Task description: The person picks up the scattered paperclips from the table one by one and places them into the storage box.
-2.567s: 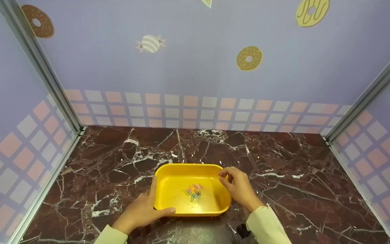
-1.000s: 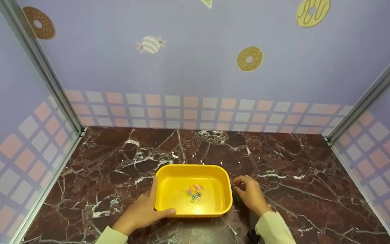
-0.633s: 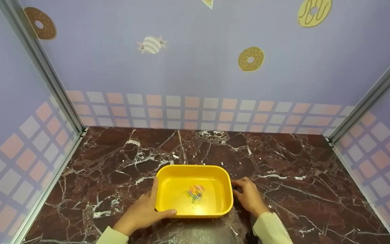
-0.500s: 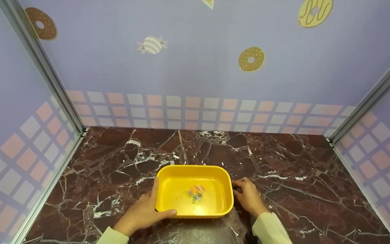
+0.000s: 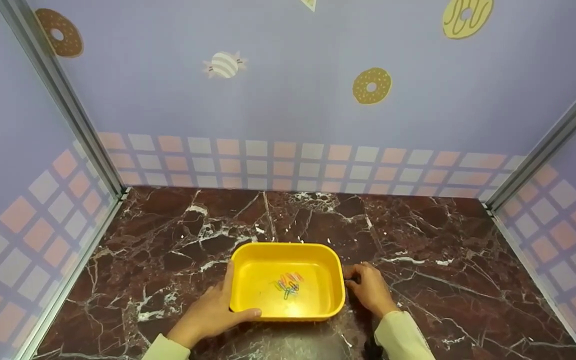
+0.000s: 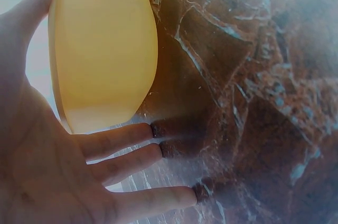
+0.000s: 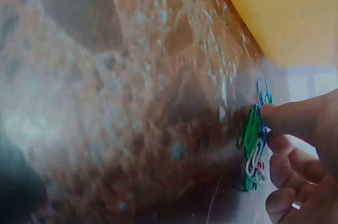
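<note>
A yellow plastic tray point(image 5: 313, 297) sits on the marbled tabletop, with several coloured paper clips point(image 5: 289, 285) lying in its middle. My left hand point(image 5: 208, 312) braces the near left corner, thumb along the front rim. In the left wrist view that hand point(image 6: 53, 166) shows its fingers straight and spread beside the tray wall. Just right of the tray, my right hand point(image 5: 370, 290) is low at the table. The right wrist view shows its thumb and curled fingers point(image 7: 293, 118) pinching a blue paper clip point(image 7: 264, 94) at a small pile of green and white paper clips point(image 7: 253, 150).
The dark red marble tabletop point(image 5: 433, 290) extends around the tray, with small white specks point(image 5: 329, 241) behind it. Lilac panels with metal corner posts point(image 5: 533, 142) enclose the back and both sides. A dark object point(image 5: 372, 347) lies by the right sleeve.
My right hand has gone from over the tray's right rim down to the table beside it, and its fingers have closed at the clip pile. The left hand stays in place.
</note>
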A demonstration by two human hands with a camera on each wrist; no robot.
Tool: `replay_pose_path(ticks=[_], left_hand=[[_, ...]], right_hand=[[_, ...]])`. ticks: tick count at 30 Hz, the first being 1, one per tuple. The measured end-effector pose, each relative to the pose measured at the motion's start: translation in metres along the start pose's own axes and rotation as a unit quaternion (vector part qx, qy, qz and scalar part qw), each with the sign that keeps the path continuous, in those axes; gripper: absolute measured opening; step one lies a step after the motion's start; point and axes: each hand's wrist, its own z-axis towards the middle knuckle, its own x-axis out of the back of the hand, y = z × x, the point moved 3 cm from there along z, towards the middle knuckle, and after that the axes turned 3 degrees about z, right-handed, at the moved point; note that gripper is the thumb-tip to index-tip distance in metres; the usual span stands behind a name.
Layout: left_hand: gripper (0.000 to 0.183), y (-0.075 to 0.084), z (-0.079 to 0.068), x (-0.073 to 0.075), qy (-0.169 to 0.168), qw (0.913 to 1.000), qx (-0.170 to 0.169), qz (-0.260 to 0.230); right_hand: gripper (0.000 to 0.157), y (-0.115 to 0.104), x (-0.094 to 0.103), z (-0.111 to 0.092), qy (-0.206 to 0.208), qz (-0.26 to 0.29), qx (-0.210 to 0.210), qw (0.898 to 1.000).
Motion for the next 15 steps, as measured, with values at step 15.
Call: replay_pose_path(ticks=[15], left_hand=[[0.126, 0.0, -0.001, 0.001, -0.005, 0.9998, -0.005, -0.02]], right_hand=[[0.019, 0.01, 0.015, -0.005, 0.003, -0.017, -0.003, 1.0]])
